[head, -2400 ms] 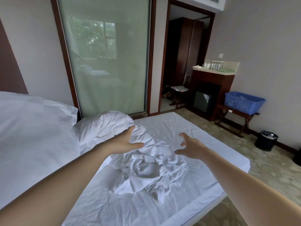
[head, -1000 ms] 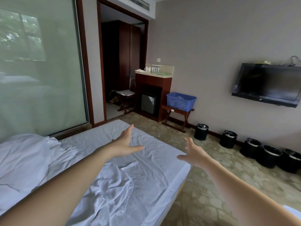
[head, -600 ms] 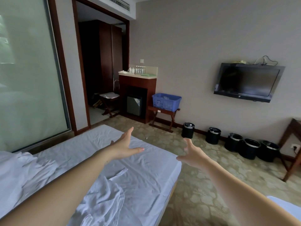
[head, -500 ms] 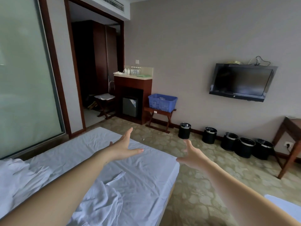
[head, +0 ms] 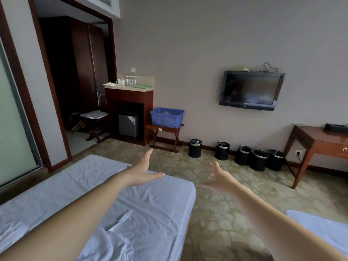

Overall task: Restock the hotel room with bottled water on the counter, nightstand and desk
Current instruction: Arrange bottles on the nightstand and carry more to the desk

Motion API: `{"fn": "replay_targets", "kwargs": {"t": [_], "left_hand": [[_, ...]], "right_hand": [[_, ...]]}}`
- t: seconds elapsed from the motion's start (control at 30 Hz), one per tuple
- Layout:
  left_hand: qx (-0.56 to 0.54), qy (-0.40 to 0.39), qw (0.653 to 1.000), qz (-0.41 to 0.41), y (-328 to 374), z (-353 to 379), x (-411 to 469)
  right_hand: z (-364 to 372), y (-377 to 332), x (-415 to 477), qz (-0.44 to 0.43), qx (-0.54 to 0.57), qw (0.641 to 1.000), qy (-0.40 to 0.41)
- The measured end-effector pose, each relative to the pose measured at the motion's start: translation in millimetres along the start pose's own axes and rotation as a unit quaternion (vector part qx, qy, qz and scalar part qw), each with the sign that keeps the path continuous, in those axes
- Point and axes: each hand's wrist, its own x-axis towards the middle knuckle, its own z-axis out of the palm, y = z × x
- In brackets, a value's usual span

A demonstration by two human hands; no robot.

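Left hand (head: 141, 172): held above the foot of the bed, fingers (head: 147, 156) straight and spread wide, thumb out, holding nothing.
Right hand (head: 219, 180): held above the carpet just past the bed's corner, fingers (head: 213, 166) loosely curved and apart, holding nothing.
Bed (head: 160, 208): one white mattress; its long edge runs up to a rounded corner between the two hands.
Towel (head: 113, 243): one, crumpled on the bed's near part under the left forearm.
White bedding corner (head: 320, 228): one, at the lower right edge.
Carpet (head: 216, 219): an open strip between the bed's edge and that white corner, widening to bare floor beyond the bed's foot as far as the wall.
Bins (head: 195, 151): five black ones in a row against the skirting; two stand apart, three crowd together by the right table.
Right table (head: 316, 140): one; a dark object lies on top.
Blue basket (head: 166, 117): one, on a folding rack beside the far table.
Far table (head: 130, 88): one, by the doorway, minifridge (head: 128, 124) below.
Water bottles (head: 131, 80): about four, upright in a row at the far table's back, well away from both hands.
Television (head: 251, 90): one, on the wall.
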Motion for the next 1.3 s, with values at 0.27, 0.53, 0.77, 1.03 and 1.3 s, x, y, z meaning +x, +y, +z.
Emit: {"fn": "replay_targets", "kwargs": {"t": [0.27,0.53,0.77,1.03,1.3], "left_hand": [[-0.020,-0.022,0.999,0.036,6.7,5.6,24.5],[-0.027,-0.035,0.998,0.051,15.6,9.4,59.0],[-0.035,-0.047,0.997,0.049,30.7,14.6,100.8],[-0.030,-0.037,0.997,0.062,64.7,32.5,157.6],[-0.034,-0.023,0.998,0.055,100.7,52.4,219.4]], "right_hand": [[-2.7,10.0,-0.3,0.016,0.016,0.999,0.023],[-11.7,24.9,23.1,0.032,0.007,0.999,0.038],[-23.8,39.5,59.2,0.035,0.011,0.999,0.040],[-59.6,74.9,108.8,0.038,-0.006,0.998,0.046],[-101.1,114.0,163.4,0.026,-0.017,0.999,0.038]]}}
